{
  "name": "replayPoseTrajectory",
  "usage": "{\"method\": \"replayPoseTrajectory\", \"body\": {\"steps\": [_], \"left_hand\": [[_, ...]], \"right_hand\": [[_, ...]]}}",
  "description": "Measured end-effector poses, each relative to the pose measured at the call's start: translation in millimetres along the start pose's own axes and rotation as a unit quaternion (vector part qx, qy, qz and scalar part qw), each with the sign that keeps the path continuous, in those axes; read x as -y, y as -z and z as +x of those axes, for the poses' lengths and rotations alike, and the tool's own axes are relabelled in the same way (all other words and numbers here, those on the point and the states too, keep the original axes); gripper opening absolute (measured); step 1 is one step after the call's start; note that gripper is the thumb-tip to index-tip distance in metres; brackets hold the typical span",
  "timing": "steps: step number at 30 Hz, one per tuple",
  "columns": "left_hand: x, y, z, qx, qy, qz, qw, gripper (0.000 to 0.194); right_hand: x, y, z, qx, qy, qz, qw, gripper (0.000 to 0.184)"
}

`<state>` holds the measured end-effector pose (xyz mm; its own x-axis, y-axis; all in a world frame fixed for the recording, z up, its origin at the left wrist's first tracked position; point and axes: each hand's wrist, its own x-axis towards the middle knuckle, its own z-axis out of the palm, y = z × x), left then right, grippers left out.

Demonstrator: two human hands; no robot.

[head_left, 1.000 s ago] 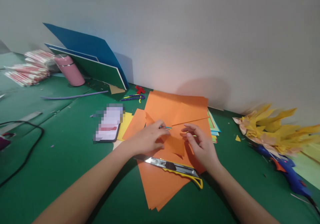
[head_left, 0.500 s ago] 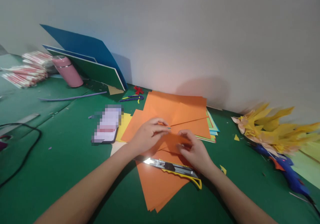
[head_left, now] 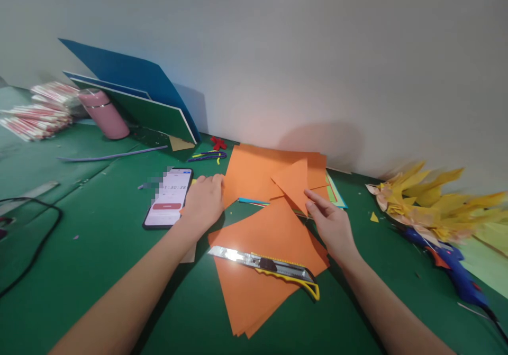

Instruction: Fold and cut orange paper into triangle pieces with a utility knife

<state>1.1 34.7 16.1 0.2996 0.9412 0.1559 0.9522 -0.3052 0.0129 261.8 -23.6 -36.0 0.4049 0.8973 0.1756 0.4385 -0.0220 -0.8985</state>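
Observation:
My right hand pinches a cut piece of orange paper between thumb and fingers, its corner raised over the back sheets. Closed and knuckles up, my left hand is on an orange sheet that shows past its fingers; its fingertips are hidden. Between my forearms, several orange papers lie fanned out. On them rests a yellow-handled utility knife with its blade out to the left. Larger orange paper lies at the back over coloured sheets.
A phone lies beside my left hand. Further left stand a pink bottle and blue and green boards. At right are yellow paper flowers and a blue glue gun. A black cable crosses the left side.
My hands have moved apart from the middle, left towards the phone and right outward with the orange piece. The fanned papers and more of the knife blade are uncovered.

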Motion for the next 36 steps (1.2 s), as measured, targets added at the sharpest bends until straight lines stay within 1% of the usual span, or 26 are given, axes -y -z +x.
{"method": "replayPoseTrajectory", "body": {"steps": [5,7,10,12,15,17,18,20,22,24,25,26,27,29,30,31,34,36], "left_hand": [[-0.9,-1.0,-0.5,0.01,0.0,0.032,0.999,0.026],[-0.7,0.1,-1.5,0.015,0.003,0.043,0.999,0.024],[-1.2,2.5,-3.4,0.033,0.01,0.059,0.998,0.024],[-1.8,3.9,-4.2,0.038,0.02,0.062,0.997,0.026],[-3.4,5.1,-3.5,0.015,0.023,0.043,0.999,0.025],[-6.0,5.3,-2.7,0.003,-0.008,-0.001,1.0,0.022],[-8.1,5.1,-2.7,0.006,-0.031,-0.04,0.999,0.021],[-13.6,3.7,-4.2,0.032,-0.074,-0.131,0.988,0.017],[-20.1,1.1,-8.0,0.069,-0.093,-0.204,0.972,0.017],[-26.1,-2.1,-12.6,0.101,-0.105,-0.232,0.962,0.022],[-28.4,-3.6,-14.7,0.112,-0.108,-0.233,0.96,0.024],[-30.1,-5.0,-16.2,0.119,-0.112,-0.23,0.959,0.024],[-31.1,-6.0,-17.2,0.124,-0.118,-0.227,0.959,0.024],[-31.1,-7.3,-17.2,0.132,-0.128,-0.225,0.957,0.024],[-30.2,-7.6,-16.4,0.136,-0.132,-0.229,0.955,0.023],[-29.0,-7.8,-15.3,0.139,-0.134,-0.234,0.953,0.023],[-23.5,-8.6,-11.7,0.153,-0.137,-0.261,0.943,0.019],[-19.1,-9.3,-9.8,0.162,-0.14,-0.277,0.937,0.013]], "right_hand": [[-4.1,-6.0,-4.9,-0.016,0.01,0.035,0.999,0.052],[-6.6,-7.6,-5.6,-0.018,0.006,0.041,0.999,0.056],[-8.8,-9.6,-5.5,0.021,0.004,0.043,0.999,0.061],[-7.8,-10.2,-5.3,0.045,0.032,0.039,0.998,0.06],[-1.9,-9.3,-6.3,0.047,0.094,-0.001,0.994,0.05],[3.5,-8.0,-8.5,0.057,0.136,-0.048,0.988,0.032],[6.3,-7.4,-10.1,0.07,0.159,-0.071,0.982,0.024],[12.0,-6.4,-13.9,0.108,0.205,-0.107,0.967,0.016],[18.6,-5.3,-18.4,0.163,0.245,-0.121,0.948,0.014],[26.6,-3.8,-23.1,0.24,0.274,-0.117,0.924,0.012],[31.2,-2.9,-25.4,0.288,0.285,-0.111,0.907,0.013],[36.0,-1.9,-27.4,0.341,0.286,-0.112,0.888,0.019],[40.8,-1.0,-29.2,0.388,0.282,-0.108,0.871,0.029],[49.8,0.9,-32.0,0.444,0.27,-0.113,0.847,0.047],[53.8,1.8,-33.0,0.463,0.263,-0.121,0.838,0.051],[57.3,2.8,-33.8,0.474,0.256,-0.131,0.832,0.051],[64.0,7.3,-33.4,0.485,0.25,-0.158,0.823,0.036],[63.5,12.7,-29.1,0.482,0.257,-0.177,0.819,0.033]]}}
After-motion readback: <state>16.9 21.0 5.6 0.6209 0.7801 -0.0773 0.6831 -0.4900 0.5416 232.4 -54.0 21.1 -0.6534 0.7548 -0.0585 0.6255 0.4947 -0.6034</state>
